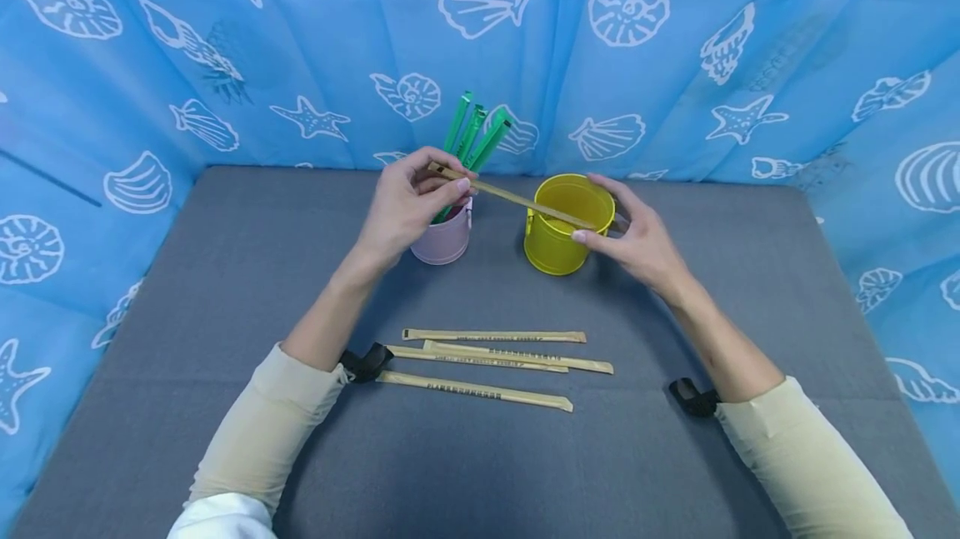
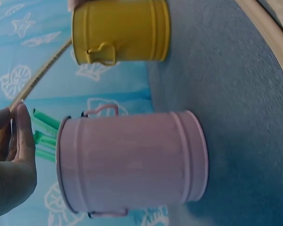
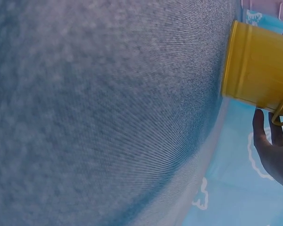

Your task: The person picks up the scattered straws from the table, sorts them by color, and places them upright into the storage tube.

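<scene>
The left hand (image 1: 408, 204) pinched 1 slim, straight, tan stick (image 1: 517, 199) with dark print, its far end at the mouth of the yellow bucket (image 1: 553, 252), which the right hand (image 1: 647, 239) gripped.

The nearest wrapped stick (image 1: 477, 391) reads "PLA" — other characters (tiny) blur.

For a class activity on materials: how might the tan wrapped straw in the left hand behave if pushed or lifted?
The tan wrapped straw is probably stiff, since it runs straight from the left hand to the yellow bucket. Its slimness suggests it is light. It may slide rather than roll: similar straws have flat-looking wrapper ends.
</scene>
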Available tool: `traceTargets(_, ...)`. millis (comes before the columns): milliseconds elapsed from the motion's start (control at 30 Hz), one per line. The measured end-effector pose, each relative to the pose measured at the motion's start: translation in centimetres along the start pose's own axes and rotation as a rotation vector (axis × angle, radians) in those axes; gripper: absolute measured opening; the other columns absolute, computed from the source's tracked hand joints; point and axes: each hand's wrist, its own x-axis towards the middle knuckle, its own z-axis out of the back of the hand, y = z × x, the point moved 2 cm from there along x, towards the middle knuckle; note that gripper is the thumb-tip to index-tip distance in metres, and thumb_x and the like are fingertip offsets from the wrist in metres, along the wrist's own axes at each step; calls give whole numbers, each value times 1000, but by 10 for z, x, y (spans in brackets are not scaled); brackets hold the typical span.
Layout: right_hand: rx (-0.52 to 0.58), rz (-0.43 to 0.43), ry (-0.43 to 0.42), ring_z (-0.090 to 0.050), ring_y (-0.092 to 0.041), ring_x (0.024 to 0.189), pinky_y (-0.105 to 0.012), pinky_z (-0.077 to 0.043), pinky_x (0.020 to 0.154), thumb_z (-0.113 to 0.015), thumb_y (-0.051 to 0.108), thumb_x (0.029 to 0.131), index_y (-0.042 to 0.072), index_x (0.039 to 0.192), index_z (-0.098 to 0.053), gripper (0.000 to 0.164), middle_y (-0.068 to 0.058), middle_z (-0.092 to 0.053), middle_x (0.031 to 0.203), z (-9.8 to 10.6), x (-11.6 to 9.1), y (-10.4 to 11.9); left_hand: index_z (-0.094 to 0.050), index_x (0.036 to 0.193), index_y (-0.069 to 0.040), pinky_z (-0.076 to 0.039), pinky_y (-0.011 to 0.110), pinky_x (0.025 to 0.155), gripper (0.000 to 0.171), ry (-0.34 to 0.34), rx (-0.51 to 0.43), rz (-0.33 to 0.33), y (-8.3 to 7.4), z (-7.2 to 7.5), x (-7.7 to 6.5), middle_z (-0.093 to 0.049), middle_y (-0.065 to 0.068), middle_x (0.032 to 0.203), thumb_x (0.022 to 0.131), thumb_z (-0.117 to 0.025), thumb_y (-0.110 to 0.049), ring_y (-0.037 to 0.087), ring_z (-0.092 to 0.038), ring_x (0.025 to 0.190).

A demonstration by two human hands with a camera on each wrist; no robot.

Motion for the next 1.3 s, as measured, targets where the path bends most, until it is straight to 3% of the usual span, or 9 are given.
traceTargets(267,7,-14,5,-34,-31,142,-57,-27,114,-76,21,88,16,154,-35,78,-11,-33,158,-1,-11,31,-65,115,3,-55,36,87,20,34,-38,17,2,-13,5,-68,18,109,96,-61,1,23,-69,96)
traceTargets(700,37,-16,-3,-34,-29,142,-54,-27,115,-78,21,86,11,153,-36,79,-12,-34,157,-2,-12,34,-58,125,5,-55,34,88,30,82,-39,34,7,-14,-1,-63,19,122,95,-62,3,25,-68,104)
traceTargets(867,64,-19,0,-38,-32,140,-51,-28,115,-76,16,87,11,154,-34,79,-14,-34,156,-4,-14,34,-58,126,5,-54,34,89,32,88,-14,4,5,-10,-9,-63,18,122,94,-63,3,28,-67,105)
traceTargets(1100,91,-23,8,-35,-34,142,-53,-27,115,-75,15,89,11,156,-29,82,-13,-30,159,-6,-16,33,-53,134,0,-53,36,90,45,80,98,-33,3,-3,-29,-65,11,121,91,-69,0,23,-66,102)
traceTargets(1300,95,-18,7,-34,-33,142,-53,-27,115,-74,13,89,12,157,-27,83,-13,-28,160,-6,-16,34,-59,129,-2,-54,37,89,40,141,132,-24,5,4,-48,-65,13,119,91,-69,0,25,-67,102)
